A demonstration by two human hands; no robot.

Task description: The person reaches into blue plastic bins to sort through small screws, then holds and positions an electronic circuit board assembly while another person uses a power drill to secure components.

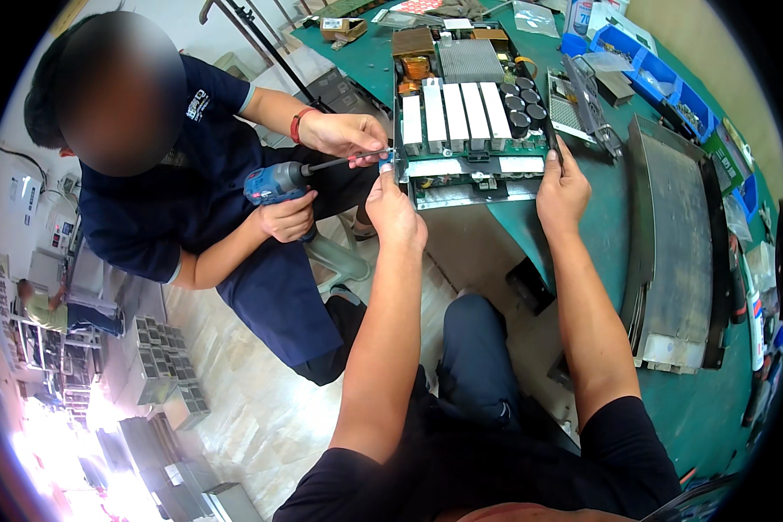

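Note:
An open electronic power module [461, 104] with white heat sink bars, black capacitors and a finned block lies over the edge of the green workbench. My left hand [394, 209] grips its near left corner. My right hand [564, 187] clasps its near right side, thumb on top. At the left a co-worker holds a blue cordless screwdriver [276, 183] in one hand. Its long bit [335, 163] reaches to the module's left side, close to my left fingertips. The co-worker's other hand [344, 133] steadies the bit near its tip.
A long metal cover [674, 244] lies on the green bench [600, 252] at the right. Blue parts bins [644, 65] line the far right, near a loose metal bracket [590, 109]. A small cardboard box [344, 30] stands far back. The co-worker's knee is left of my arm.

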